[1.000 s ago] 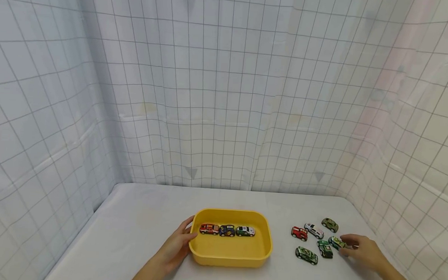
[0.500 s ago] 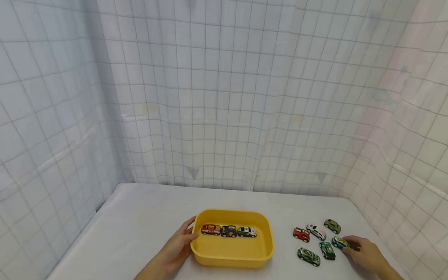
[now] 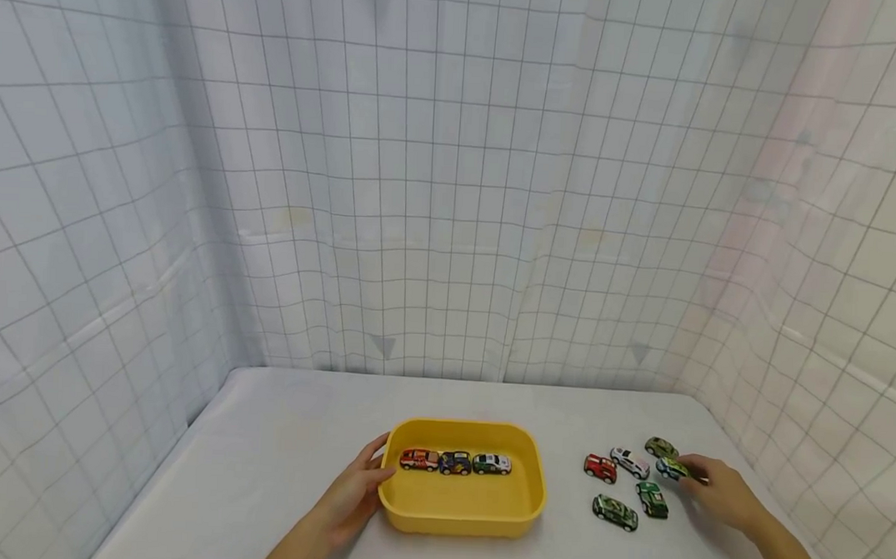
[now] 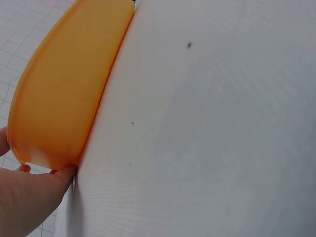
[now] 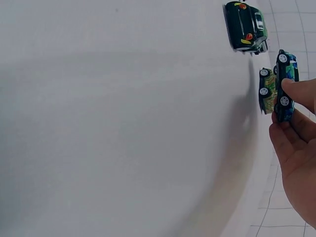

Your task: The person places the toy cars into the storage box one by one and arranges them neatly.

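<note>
My left hand (image 3: 352, 496) holds the left wall of a yellow plastic tray (image 3: 460, 526), its thumb over the rim. In the left wrist view the tray's outer side (image 4: 64, 84) shows, with fingers (image 4: 64, 173) at its lower corner. Inside the tray a red toy car (image 3: 419, 459), a dark blue toy car (image 3: 455, 462) and a white-and-green toy car (image 3: 492, 463) stand in a row. My right hand (image 3: 727, 493) pinches a blue-and-green toy car (image 3: 671, 468) between thumb and fingers. In the right wrist view this car (image 5: 285, 84) is raised off the table, wheels showing.
Near my right hand lie a red toy car (image 3: 601, 467), a white one (image 3: 630, 462), an olive camouflage one (image 3: 662, 447), a green one (image 3: 652, 499) and a dark green camouflage one (image 3: 615, 513). Grid-patterned curtains (image 3: 447, 296) enclose the white table (image 3: 291, 439).
My right hand has taken hold of the blue-and-green toy car and lifted it slightly up and away from the green one. My left hand keeps its place on the tray.
</note>
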Demonstrator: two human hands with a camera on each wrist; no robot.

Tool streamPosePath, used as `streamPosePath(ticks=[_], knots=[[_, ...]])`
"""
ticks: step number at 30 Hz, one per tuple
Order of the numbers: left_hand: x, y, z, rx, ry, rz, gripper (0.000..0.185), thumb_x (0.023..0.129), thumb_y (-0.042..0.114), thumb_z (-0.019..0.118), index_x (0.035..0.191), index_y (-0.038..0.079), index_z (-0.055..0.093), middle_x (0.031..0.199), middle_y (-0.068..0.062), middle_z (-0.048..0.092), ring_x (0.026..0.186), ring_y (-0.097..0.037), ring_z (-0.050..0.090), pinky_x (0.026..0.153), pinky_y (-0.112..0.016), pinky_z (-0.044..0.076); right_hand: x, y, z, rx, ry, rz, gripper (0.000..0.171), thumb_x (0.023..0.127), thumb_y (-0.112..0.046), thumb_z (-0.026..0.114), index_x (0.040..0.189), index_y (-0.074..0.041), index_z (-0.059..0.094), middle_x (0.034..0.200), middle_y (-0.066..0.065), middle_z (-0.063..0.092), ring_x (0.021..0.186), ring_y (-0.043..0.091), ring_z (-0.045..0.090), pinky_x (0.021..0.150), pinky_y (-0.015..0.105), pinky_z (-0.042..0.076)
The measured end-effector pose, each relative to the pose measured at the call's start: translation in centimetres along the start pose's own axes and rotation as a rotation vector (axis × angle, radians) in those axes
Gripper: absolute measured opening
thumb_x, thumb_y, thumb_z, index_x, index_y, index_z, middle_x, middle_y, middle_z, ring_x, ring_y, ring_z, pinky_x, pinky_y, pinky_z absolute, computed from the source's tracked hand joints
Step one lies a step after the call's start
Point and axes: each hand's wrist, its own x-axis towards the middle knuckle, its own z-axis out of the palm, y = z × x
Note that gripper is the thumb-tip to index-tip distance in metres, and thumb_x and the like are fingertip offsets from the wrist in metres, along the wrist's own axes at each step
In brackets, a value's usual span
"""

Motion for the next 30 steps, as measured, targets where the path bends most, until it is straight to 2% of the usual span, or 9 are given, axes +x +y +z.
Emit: streamPosePath(ticks=[12, 22, 30], knots=[[0.0, -0.1, 0.0, -0.008, -0.008, 0.001, 0.070, 0.107, 0.004, 0.045, 0.166, 0.009, 0.009, 0.166, -0.033, 0.007, 0.150, -0.047, 0.020, 0.119, -0.057, 0.022, 0.6, -1.9, -0.1, -0.023, 0.031, -0.050, 0.033, 0.095, -0.005, 0.068, 0.124, 0.010, 0.065, 0.119, 0.030, 0.066, 0.112, 0.051, 0.061, 0.093, 0.062, 0.052], [0.0, 0.0, 0.0, -0.004, -0.015, 0.008, 0.069, 0.107, 0.004, 0.044, 0.165, 0.009, 0.008, 0.165, -0.034, 0.008, 0.150, -0.047, 0.020, 0.120, -0.057, 0.022, 1.3, -4.7, 0.7, 0.036, 0.052, -0.173, 0.033, 0.097, -0.005, 0.069, 0.126, 0.010, 0.065, 0.124, 0.027, 0.067, 0.113, 0.048, 0.063, 0.092, 0.055, 0.054], [-0.1, -0.1, 0.1, -0.006, -0.011, 0.010, 0.070, 0.106, 0.005, 0.046, 0.165, 0.008, 0.008, 0.165, -0.034, 0.008, 0.150, -0.048, 0.021, 0.119, -0.057, 0.022, 1.5, -7.1, 1.0, 0.104, 0.040, -0.206, 0.036, 0.099, -0.008, 0.069, 0.130, 0.008, 0.063, 0.126, 0.022, 0.067, 0.114, 0.042, 0.064, 0.092, 0.053, 0.054]])
